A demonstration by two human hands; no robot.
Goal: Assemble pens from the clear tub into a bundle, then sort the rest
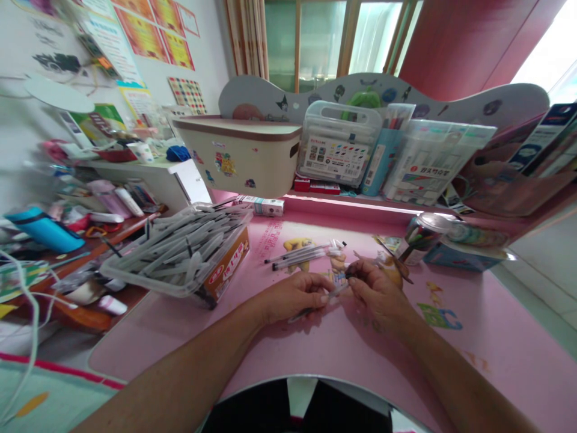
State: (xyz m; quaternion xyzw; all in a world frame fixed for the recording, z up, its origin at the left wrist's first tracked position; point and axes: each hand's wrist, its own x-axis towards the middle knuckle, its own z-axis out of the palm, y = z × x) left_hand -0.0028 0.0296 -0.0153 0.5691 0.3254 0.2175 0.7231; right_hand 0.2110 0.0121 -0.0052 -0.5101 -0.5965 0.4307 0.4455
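Near the center of the frame, a translucent pen [338, 290] is held slantwise above the pink desk [265, 355]. Its barrel is gripped between the thumb and fingers of the left hand [306, 294], and its upper end is pointed toward the right hand [374, 290]. By the right hand, a small dark piece [348, 273] is pinched between thumb and fingertips, close to the end of the pen; what the piece is cannot be made out, and whether it is joined to the pen cannot be told. Both hands are brought close together, and the 2 bare forearms are extended from the lower edge of the frame.

Just beyond the hands, a loose group of pens [297, 258] with dark ends is laid across the desk, over its printed pictures. At center left, a clear plastic tub [151, 281] is heaped with translucent pen parts [180, 240]; an orange-brown label is seen on its right side. Right of center, a can [417, 234] is filled with slim items, and a blue box [464, 255] is placed beside it. Along the shelf at the top of the frame, a cream bin [250, 159] and 2 clear marker cases [340, 147] are lined up.
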